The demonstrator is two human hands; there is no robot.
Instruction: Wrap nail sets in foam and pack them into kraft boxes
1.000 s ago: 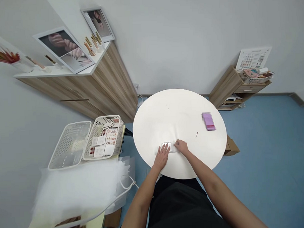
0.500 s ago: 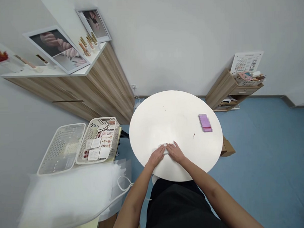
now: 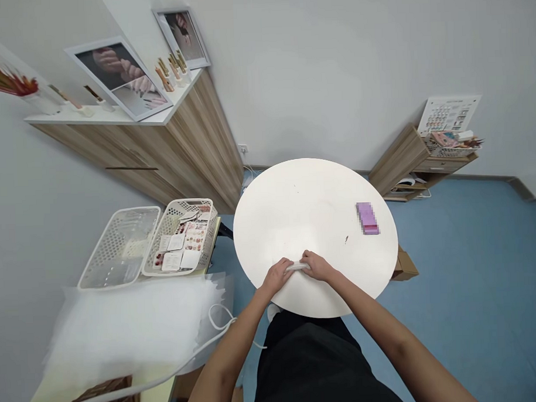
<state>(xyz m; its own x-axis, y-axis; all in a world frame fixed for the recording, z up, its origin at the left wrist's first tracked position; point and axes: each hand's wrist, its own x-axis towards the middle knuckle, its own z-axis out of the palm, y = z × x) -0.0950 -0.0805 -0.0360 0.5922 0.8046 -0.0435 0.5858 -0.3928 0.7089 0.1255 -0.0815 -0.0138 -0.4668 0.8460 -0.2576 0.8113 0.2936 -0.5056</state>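
Observation:
Near the front edge of the round white table [image 3: 311, 188], a small white folded item [image 3: 298, 266] is held between my two hands; it looks like a tissue or cloth, but its kind is not clear. My left hand [image 3: 277, 275] is closed on its left end. On the right end, my right hand [image 3: 316, 265] is closed with fingers curled. A blurred purple packet [image 3: 367, 218] lies toward the table's right side, away from both hands. Between them is a small dark mark [image 3: 346, 240] on the tabletop.
At left, white baskets [image 3: 181, 236] hold cards, beside a stack of translucent sheets [image 3: 135, 323] and a white cable [image 3: 198, 350]. A wooden cabinet [image 3: 199, 133] with framed photos stands behind them. A small cabinet [image 3: 402, 161] and a cardboard box [image 3: 404, 265] are at right.
My fingers were laid flat over the white item; now they are curled around its two ends, and it shows as a narrow strip between them. The view has shifted slightly.

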